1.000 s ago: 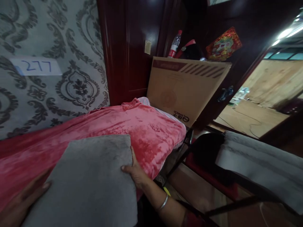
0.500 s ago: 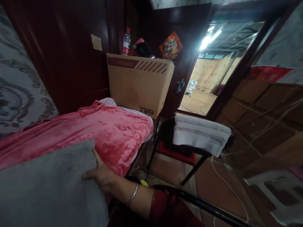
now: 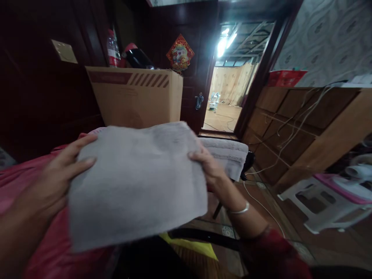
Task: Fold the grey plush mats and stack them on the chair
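A light grey cloth (image 3: 139, 182), flat and roughly rectangular, is stretched between my two hands in front of me. Its left edge is pinched by my left hand (image 3: 62, 174), thumb on top. My right hand (image 3: 207, 164) grips the upper right edge, thumb over the front and fingers hidden behind; a silver bangle circles that wrist. Just beyond the right hand, more grey cloths (image 3: 229, 151) hang over the back of a black chair. Below the held cloth lies a pink plush blanket (image 3: 43, 248), partly covered by my left arm.
A large cardboard box (image 3: 136, 99) stands behind, with a plastic bottle (image 3: 113, 50) on top. An open doorway (image 3: 223, 100) leads to a lit room. At right are a wooden cabinet (image 3: 270, 131) with loose cables and a white plastic stool (image 3: 319, 197). A broom (image 3: 194, 250) shows below.
The grey cloth has moved right and up, in front of the box. My left hand has come into view holding its left edge. The view has turned to the right.
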Tool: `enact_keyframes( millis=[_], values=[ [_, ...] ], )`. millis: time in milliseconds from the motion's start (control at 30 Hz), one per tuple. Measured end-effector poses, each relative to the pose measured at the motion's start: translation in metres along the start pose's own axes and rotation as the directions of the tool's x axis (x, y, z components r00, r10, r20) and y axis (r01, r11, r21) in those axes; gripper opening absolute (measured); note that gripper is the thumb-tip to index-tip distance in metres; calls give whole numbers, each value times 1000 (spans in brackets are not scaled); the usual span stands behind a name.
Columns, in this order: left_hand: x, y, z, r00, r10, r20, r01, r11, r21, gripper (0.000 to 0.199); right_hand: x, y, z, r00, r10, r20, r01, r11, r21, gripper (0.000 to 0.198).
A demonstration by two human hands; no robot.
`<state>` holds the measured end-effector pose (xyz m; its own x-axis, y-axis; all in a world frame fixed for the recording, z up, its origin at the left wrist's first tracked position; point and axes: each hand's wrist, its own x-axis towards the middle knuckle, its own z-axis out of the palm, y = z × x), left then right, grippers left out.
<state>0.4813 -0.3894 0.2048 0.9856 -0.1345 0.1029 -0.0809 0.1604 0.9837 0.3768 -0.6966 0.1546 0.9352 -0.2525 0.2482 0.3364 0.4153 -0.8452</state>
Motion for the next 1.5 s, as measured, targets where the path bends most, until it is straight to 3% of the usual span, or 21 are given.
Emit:
enact_keyframes(
  millis=[100,233,333,433,533,600,767,900,967,1033,1133,1200,1300,1367,1433,1500],
  values=[
    [35,3,90,942,163,293,-148,986,-73,59,4,-61,-51,969,-162,-186,127,975,-184,79],
    [78,-6,199,863,222,454,-181,974,-134,58,6,-122,-103,914,-339,-224,223,880,-419,58],
    [109,-35,254,810,238,536,-225,970,-92,62,11,-140,-138,892,-370,-259,198,837,-511,54],
    [129,-74,284,831,131,540,-165,986,13,64,18,-132,-178,876,-298,-381,62,850,-522,61],
    [136,-102,295,874,-3,485,-81,985,152,58,23,-113,-213,832,-193,-520,-69,894,-442,78],
    [136,-110,297,889,-15,458,-75,981,179,55,24,-105,-228,822,-182,-540,-82,900,-428,86],
    [132,-105,301,883,95,459,-170,977,126,60,25,-106,-241,827,-274,-492,-43,841,-540,87],
    [130,-104,303,857,154,491,-288,934,210,54,22,-113,-248,816,-287,-502,-139,745,-653,76],
    [130,-104,302,843,167,511,-364,877,315,49,18,-117,-253,805,-330,-493,-193,641,-743,71],
    [131,-103,301,832,187,523,-446,785,429,47,15,-121,-257,790,-416,-450,-229,480,-847,68],
    [126,-99,298,814,257,521,-558,595,579,44,12,-123,-249,777,-566,-277,-268,101,-958,58],
    [117,-96,298,739,356,572,-672,447,590,49,14,-119,-235,793,-604,-82,-232,-174,-957,55],
    [97,-96,300,510,414,754,-858,187,478,74,20,-106,-213,864,-474,170,-77,-458,-885,68],
    [85,-101,301,393,335,856,-915,51,400,88,24,-95,-207,918,-322,230,18,-549,-836,81],
    [79,-108,302,339,277,899,-933,-24,359,95,25,-86,-211,944,-222,243,73,-576,-814,89],
    [78,-117,302,312,289,905,-937,-67,344,96,26,-81,-219,943,-206,261,100,-574,-813,92]
  ],
)
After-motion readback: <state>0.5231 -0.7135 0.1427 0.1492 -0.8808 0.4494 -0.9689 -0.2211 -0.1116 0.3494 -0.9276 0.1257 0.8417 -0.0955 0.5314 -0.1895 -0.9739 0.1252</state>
